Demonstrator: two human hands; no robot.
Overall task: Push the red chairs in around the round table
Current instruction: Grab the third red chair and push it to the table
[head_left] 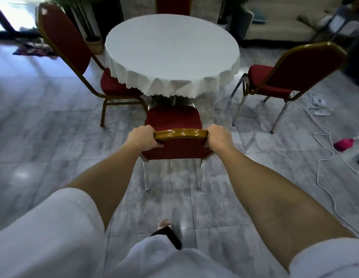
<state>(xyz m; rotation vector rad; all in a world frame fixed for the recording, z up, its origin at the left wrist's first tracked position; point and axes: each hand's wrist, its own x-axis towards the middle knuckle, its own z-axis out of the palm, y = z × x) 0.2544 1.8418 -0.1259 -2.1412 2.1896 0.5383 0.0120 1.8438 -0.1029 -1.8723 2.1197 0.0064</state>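
A round table (170,51) under a white scalloped cloth stands ahead of me. Directly in front of me is a red chair (172,117) with a gold top rail, its seat just short of the cloth's hanging edge. My left hand (143,137) grips the rail's left end and my right hand (217,136) grips its right end. Another red chair (64,39) sits at the table's left with its seat partly under the cloth. To the right, a red chair (294,67) stands apart from the table. A fourth red chair back (173,5) shows behind the table.
A white cable (323,157) loops over the tiled floor at the right, near a pink object (344,144). Potted plants (92,41) and a pale sofa (284,19) stand along the back. Cloth lies heaped on the floor at the far left (34,49).
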